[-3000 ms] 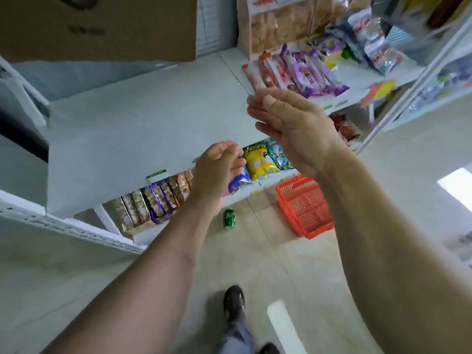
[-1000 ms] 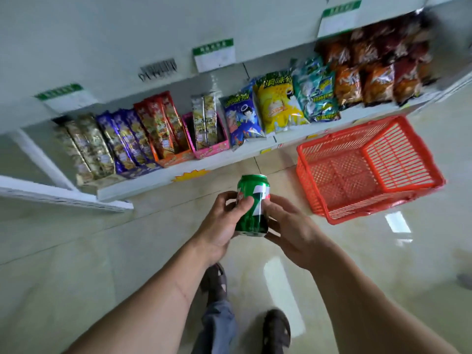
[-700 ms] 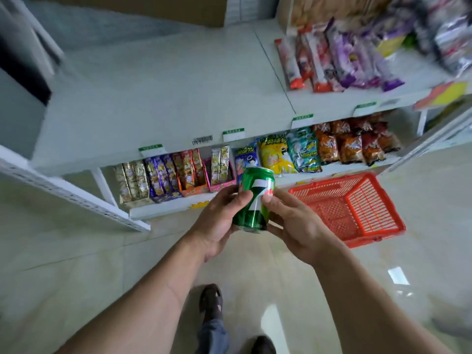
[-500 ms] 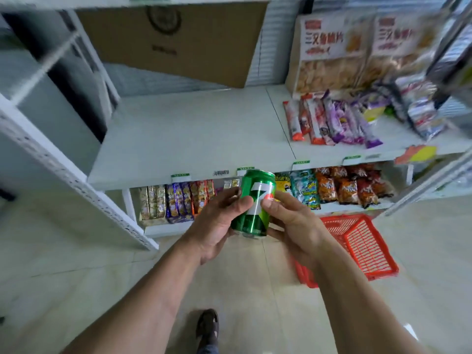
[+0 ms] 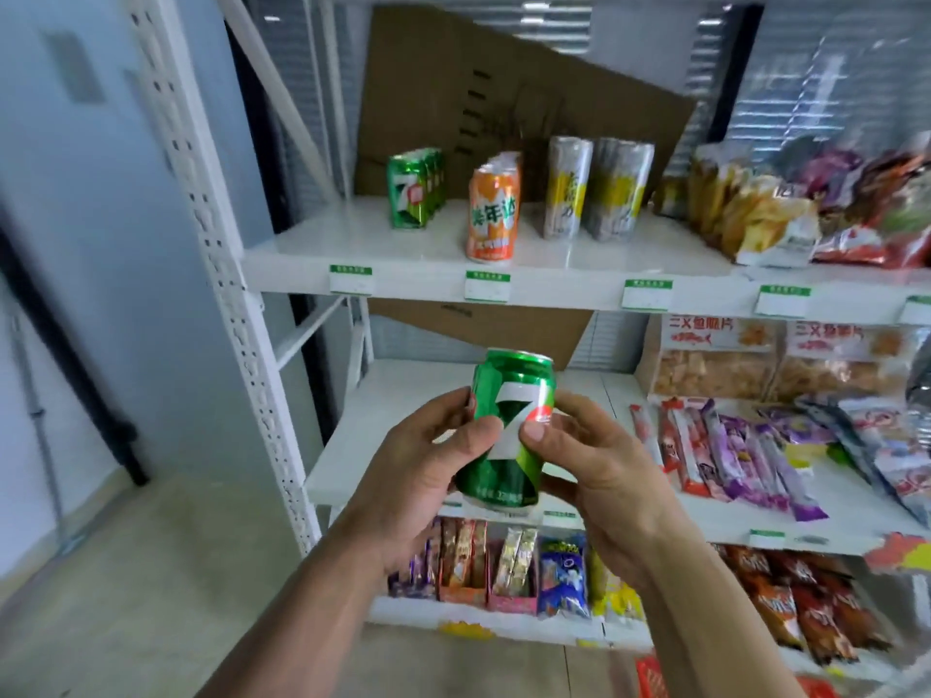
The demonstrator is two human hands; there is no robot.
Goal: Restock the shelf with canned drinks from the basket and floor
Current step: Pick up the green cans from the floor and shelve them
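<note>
While the shelf (image 5: 504,287) fills the upper frame, a green can (image 5: 509,430) is gripped at frame centre, upright, by the left hand (image 5: 423,471) and right hand (image 5: 594,466), fingers curled round it.

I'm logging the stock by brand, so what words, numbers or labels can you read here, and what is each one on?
"7": on the green can held in both the left hand and the right hand.
"7": on the green cans on the upper shelf.
"美年达": on the orange can.
Red characters on the snack bags: too blurred to read with certainty.
Yellow print on the silver cans, and the green-topped shelf tags: too blurred.
</note>
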